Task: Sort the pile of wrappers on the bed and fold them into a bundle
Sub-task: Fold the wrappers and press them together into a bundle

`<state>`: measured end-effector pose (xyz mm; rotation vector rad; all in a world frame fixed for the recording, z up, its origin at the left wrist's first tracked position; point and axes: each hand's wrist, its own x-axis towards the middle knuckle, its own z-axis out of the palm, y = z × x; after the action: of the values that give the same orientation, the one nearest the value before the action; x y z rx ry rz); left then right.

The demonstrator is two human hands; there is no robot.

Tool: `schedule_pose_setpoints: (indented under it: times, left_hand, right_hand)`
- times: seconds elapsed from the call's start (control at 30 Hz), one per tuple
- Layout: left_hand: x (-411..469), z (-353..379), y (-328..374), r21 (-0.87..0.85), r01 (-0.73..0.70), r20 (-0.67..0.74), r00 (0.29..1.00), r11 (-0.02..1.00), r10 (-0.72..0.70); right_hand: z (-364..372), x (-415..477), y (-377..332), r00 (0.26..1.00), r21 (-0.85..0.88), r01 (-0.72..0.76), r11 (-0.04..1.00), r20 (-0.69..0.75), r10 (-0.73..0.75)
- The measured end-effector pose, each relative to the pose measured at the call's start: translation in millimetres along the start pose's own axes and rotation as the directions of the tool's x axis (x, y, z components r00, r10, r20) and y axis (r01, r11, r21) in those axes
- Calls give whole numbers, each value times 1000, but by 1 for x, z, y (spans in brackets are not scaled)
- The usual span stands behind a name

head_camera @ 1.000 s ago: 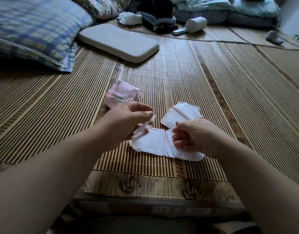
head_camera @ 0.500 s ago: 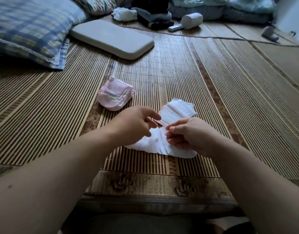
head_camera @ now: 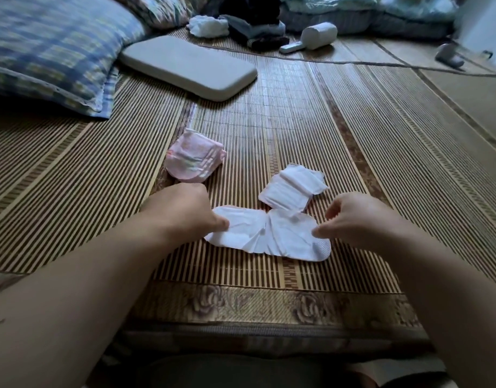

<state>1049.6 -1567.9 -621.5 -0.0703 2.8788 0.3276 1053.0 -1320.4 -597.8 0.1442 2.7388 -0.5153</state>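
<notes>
A flat white wrapper [head_camera: 269, 235] lies spread on the bamboo mat [head_camera: 297, 121] near the bed's front edge. My left hand [head_camera: 185, 211] pinches its left end between thumb and fingers. My right hand [head_camera: 350, 217] touches its right end with thumb and fingertips curled. Just behind the spread wrapper sits a small stack of folded white wrappers [head_camera: 293, 189]. A pink crumpled wrapper bundle [head_camera: 195, 163] rests on the mat to the left, just beyond my left hand.
A grey flat cushion [head_camera: 190, 65] and a blue checked pillow [head_camera: 50, 49] lie at the back left. Dark and white clothes [head_camera: 241, 23], a white handheld device [head_camera: 314, 36] and folded bedding [head_camera: 381, 12] line the far edge. The mat's floral border [head_camera: 269, 303] marks the near edge.
My hands were close together over the white wrappers; they have moved apart to the two ends of the spread wrapper, which now lies flatter on the mat.
</notes>
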Motion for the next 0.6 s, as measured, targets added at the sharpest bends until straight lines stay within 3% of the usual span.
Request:
schedule_pose_setpoints:
  times: [0.07, 0.27, 0.37, 0.43, 0.5, 0.53, 0.6]
  left_hand:
    - [-1, 1, 0, -6, 1, 27, 1000, 1000, -1]
    - [-4, 5, 6, -71, -46, 32, 998, 996, 49]
    - [-5, 4, 7, -257, -72, -23, 997, 964, 69]
    - [-4, 3, 5, -552, -20, 8, 1000, 834, 30]
    - [-6, 0, 5, -831, 138, 170, 985, 539, 9]
    - [-7, -1, 5, -890, 220, 250, 968, 400, 25]
    - [-9, -2, 9, -920, 301, 332, 939, 252, 93]
  right_hand:
    - [3, -1, 2, 995, -31, -56, 998, 78, 58]
    - [10, 1, -3, 995, 1, -46, 999, 91, 46]
    - [7, 3, 2, 997, 120, -53, 991, 63, 46]
    - [1, 4, 3, 998, 338, -49, 940, 48, 34]
    - [-7, 2, 2, 998, 568, -48, 822, 57, 19]
    - [-10, 0, -1, 998, 658, -43, 751, 64, 1]
    - [-12, -5, -10, 995, 786, -7, 619, 67, -73]
